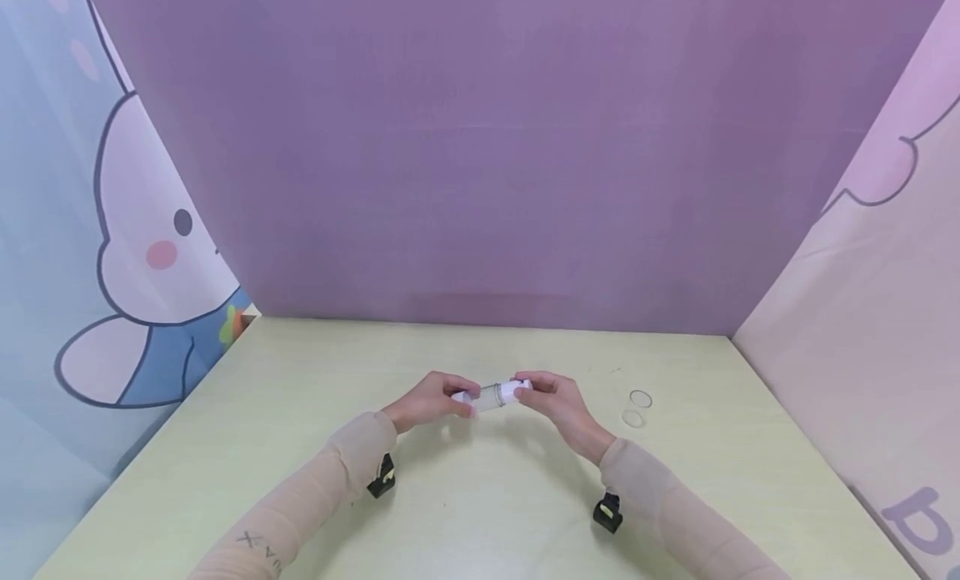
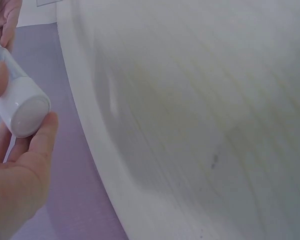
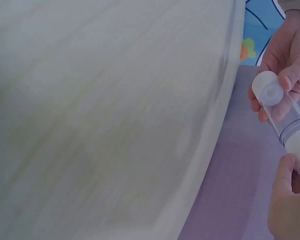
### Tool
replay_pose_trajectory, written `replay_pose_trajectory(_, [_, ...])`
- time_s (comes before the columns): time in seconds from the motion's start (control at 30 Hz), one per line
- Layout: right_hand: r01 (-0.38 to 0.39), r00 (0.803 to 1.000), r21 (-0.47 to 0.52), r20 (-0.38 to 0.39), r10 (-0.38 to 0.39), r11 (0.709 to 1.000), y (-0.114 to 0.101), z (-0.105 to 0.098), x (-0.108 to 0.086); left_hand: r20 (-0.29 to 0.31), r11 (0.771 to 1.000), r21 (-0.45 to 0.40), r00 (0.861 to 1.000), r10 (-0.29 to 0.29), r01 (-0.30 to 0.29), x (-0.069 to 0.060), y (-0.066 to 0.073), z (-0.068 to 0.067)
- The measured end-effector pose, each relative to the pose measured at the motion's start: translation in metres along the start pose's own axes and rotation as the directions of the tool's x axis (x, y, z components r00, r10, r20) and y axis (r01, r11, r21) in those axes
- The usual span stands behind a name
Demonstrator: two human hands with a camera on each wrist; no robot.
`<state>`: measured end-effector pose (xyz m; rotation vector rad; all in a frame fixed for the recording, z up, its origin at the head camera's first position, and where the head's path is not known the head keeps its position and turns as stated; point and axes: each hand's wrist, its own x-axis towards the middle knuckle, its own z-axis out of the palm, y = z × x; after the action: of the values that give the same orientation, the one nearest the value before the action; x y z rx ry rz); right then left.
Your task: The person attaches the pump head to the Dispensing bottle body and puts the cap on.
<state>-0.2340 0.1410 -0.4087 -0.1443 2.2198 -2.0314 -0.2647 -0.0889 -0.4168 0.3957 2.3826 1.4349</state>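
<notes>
A clear cylinder with white ends [image 1: 489, 397] is held nearly level above the table between both hands. My left hand [image 1: 435, 401] grips its white base, whose round end [image 2: 31, 115] faces the left wrist camera. At the other end my right hand [image 1: 558, 401] pinches the white top part [image 3: 299, 145] between thumb and fingers. In the right wrist view the clear wall [image 3: 285, 116] shows between the two white parts, with a ring where it meets the top. To the right of my right hand, a separate clear open tube [image 1: 636, 408] is on the table.
The pale table [image 1: 465, 513] reaches back to a purple panel [image 1: 495, 163]. Printed curtains hang at the left [image 1: 45, 230] and the right [image 1: 885, 272]. Black wrist mounts hang below both sleeves.
</notes>
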Motion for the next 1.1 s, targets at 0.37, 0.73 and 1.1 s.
replay_pose_trajectory(0.37, [-0.015,1.000,0.015,-0.008,0.015,1.000,-0.0008,0.0012,0.0002,-0.008,1.000,0.020,1.000,-0.004,0.004,0.0003,-0.0002,-0.0002])
replay_pose_trajectory(0.73, [0.012,0.999,0.022,0.046,-0.013,1.000,-0.0030,-0.0005,-0.0003,-0.012,1.000,0.018,1.000,-0.009,0.009,0.0002,0.0008,-0.0003])
replay_pose_trajectory(1.1, [0.014,0.999,0.011,0.045,-0.015,1.000,-0.0017,0.0025,0.0017,-0.003,1.000,-0.007,1.000,-0.005,0.005,-0.0004,-0.0022,-0.0014])
